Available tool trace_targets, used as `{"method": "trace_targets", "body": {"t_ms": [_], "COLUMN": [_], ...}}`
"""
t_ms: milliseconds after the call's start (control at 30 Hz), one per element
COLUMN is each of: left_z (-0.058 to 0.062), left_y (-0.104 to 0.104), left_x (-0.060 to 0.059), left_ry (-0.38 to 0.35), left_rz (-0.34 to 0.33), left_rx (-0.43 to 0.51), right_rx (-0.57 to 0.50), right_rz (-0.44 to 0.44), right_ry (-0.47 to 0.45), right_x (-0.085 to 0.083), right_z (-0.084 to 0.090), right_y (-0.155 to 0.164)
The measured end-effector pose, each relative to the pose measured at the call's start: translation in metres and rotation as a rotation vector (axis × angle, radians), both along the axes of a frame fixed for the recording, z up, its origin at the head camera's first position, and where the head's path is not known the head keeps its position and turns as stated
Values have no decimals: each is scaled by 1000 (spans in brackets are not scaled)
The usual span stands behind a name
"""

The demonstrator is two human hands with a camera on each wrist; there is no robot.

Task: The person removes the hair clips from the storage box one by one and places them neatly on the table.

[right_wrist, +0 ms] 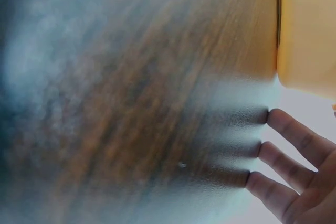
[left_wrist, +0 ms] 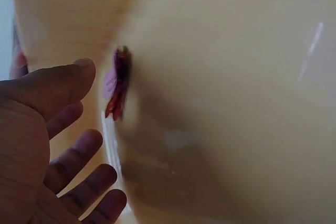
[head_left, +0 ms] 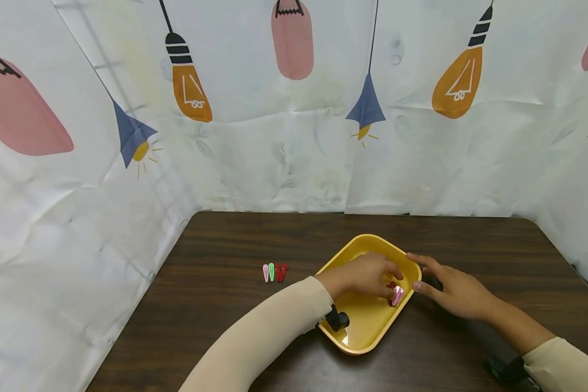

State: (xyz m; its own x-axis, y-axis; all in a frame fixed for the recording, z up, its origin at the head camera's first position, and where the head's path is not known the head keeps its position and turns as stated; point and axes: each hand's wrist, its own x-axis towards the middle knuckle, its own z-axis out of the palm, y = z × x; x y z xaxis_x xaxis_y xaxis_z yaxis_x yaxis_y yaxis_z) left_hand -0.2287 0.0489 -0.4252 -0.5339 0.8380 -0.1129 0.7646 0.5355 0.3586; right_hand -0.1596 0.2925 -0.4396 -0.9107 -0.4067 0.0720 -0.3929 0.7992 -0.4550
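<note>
Inside the yellow tray [head_left: 360,326], my left hand [head_left: 367,274] reaches toward the far right corner. Its thumb and loosely bent fingers are beside a small bunch of hair clips, and the left wrist view shows nothing between them. A pink hair clip [head_left: 397,295] lies with red hair clips [left_wrist: 116,109] against the tray wall. My right hand [head_left: 458,291] is at the tray's right corner, index finger and thumb at the rim. In the right wrist view, its other fingers [right_wrist: 296,136] are extended, tips down at the tabletop.
On the dark wood table [head_left: 215,326], left of the tray, a pink clip [head_left: 266,273], a green clip [head_left: 271,271] and red clips [head_left: 281,272] lie in a row. A printed white sheet [head_left: 255,163] hangs behind the table and along its sides.
</note>
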Motion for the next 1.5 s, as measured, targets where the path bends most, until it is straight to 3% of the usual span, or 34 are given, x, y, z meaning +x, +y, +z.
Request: {"method": "trace_targets", "body": {"t_ms": [267,1500], "left_z": [-1,-7], "left_y": [0,0], "left_x": [3,8], "left_ry": [65,89], "left_rz": [0,-10], "left_rx": [-56,-98], "right_rx": [3,2], "right_rz": [3,-1], "right_ry": [20,21], "right_x": [1,1], "right_z": [-3,-5], "right_y": [1,1]}}
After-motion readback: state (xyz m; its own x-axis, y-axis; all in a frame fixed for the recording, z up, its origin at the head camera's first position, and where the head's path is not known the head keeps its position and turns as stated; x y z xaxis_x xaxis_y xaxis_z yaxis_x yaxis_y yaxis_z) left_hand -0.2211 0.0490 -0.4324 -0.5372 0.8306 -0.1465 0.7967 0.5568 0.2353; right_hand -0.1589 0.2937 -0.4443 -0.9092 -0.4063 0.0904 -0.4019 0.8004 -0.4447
